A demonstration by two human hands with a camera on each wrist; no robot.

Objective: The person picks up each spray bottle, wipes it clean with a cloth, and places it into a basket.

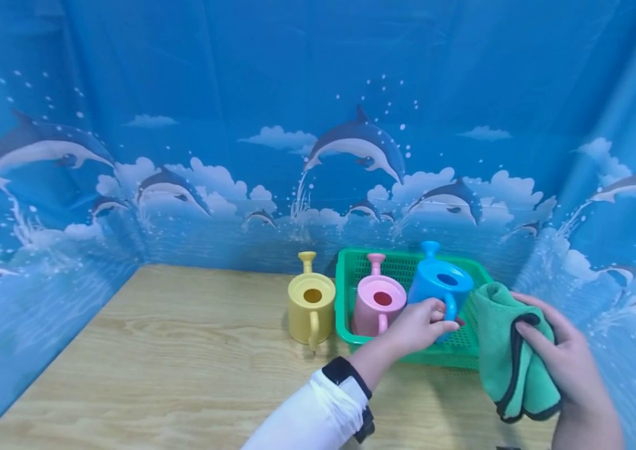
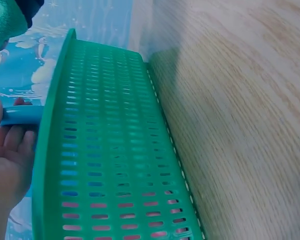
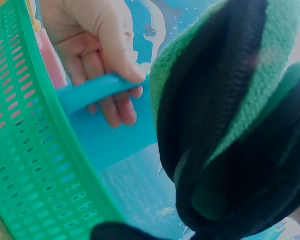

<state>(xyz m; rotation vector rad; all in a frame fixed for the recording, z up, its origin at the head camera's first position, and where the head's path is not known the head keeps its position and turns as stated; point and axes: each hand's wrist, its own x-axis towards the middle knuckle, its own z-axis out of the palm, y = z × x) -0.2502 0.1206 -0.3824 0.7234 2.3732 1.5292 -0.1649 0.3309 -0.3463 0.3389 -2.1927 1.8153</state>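
Observation:
With fingers and thumb round its handle, my left hand (image 1: 421, 325) holds a blue watering can (image 1: 436, 281) at the right part of a green basket (image 1: 346, 312). The can's lower part sits behind the basket rim; whether it touches the bottom cannot be seen. In the right wrist view the thumb lies along the blue handle (image 3: 100, 90). My right hand (image 1: 571, 350) grips a folded green cloth (image 1: 509, 356) with black edging, just right of the basket. A pink watering can (image 1: 376, 300) stands in the basket, left of the blue one.
A yellow watering can (image 1: 311, 309) stands on the wooden table (image 1: 182, 350), close to the basket's left side. Behind the table hangs a blue curtain (image 1: 272, 75) printed with dolphins, which also runs along both sides.

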